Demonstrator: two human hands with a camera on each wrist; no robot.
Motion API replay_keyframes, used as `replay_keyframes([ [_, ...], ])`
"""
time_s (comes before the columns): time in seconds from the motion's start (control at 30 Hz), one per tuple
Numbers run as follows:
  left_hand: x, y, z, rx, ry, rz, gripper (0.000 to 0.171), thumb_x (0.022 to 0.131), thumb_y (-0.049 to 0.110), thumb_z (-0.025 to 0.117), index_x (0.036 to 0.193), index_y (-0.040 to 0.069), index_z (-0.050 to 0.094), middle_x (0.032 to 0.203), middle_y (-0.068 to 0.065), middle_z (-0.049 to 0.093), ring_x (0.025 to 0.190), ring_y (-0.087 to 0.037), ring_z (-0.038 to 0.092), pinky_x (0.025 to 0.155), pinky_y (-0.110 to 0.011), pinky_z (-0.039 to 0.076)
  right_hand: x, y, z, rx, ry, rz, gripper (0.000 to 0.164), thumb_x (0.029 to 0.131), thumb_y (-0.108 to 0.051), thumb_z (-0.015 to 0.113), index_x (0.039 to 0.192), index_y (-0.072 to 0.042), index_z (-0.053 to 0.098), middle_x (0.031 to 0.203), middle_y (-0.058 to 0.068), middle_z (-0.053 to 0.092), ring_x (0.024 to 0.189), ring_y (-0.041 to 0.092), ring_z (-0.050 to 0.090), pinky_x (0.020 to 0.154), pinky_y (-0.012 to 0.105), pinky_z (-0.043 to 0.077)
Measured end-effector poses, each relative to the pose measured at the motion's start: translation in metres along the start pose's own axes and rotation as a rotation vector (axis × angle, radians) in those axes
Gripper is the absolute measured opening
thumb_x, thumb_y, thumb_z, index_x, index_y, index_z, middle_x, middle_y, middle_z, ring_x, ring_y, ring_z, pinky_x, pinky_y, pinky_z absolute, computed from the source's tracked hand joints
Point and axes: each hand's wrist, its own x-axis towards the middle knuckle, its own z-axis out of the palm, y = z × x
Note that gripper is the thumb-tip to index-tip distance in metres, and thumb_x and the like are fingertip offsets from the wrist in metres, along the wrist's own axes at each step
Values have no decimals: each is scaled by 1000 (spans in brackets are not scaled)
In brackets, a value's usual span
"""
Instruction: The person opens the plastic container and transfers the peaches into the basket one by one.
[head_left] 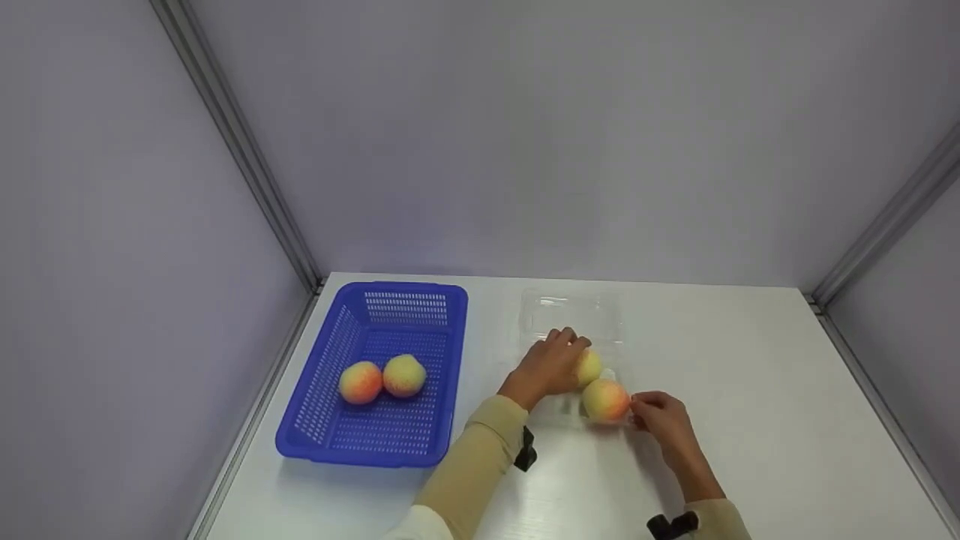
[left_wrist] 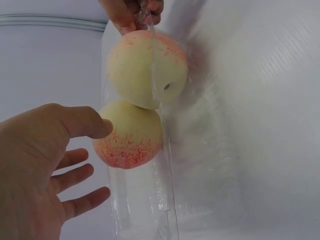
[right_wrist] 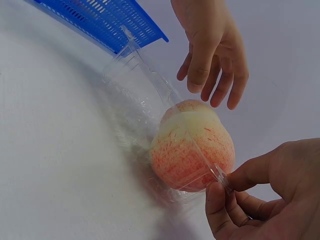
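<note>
A clear plastic clamshell box [head_left: 571, 313] lies with its lid laid back, and two peaches sit in its near half. The nearer peach [head_left: 606, 400] rests by the right end, touching the farther peach [left_wrist: 129, 137]. My right hand [head_left: 666, 421] pinches the box's rim corner between thumb and fingers, as the right wrist view shows. Just above the farther peach is my left hand [head_left: 553, 365], its fingers spread and loosely bent, holding nothing. In the right wrist view, the left hand [right_wrist: 216, 55] appears apart from the fruit.
To the left stands a blue plastic basket [head_left: 457, 360] with slotted walls. Inside it, a red-and-yellow peach [head_left: 361, 382] touches a paler peach [head_left: 404, 376]. The white table [head_left: 757, 390] meets grey panels [head_left: 600, 150] at its back and sides.
</note>
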Motion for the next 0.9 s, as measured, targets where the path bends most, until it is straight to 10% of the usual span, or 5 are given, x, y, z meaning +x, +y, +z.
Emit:
replay_keyframes([
  [0.9,3,12,14,101,-30,36,52,100,25,72,151,25,58,137,-5,58,125,-21,56,97,-36,57,0,1,-2,-29,-8,3,31,104,-11,63,124,13,62,97,7,69,82,13,66,76,29,59],
])
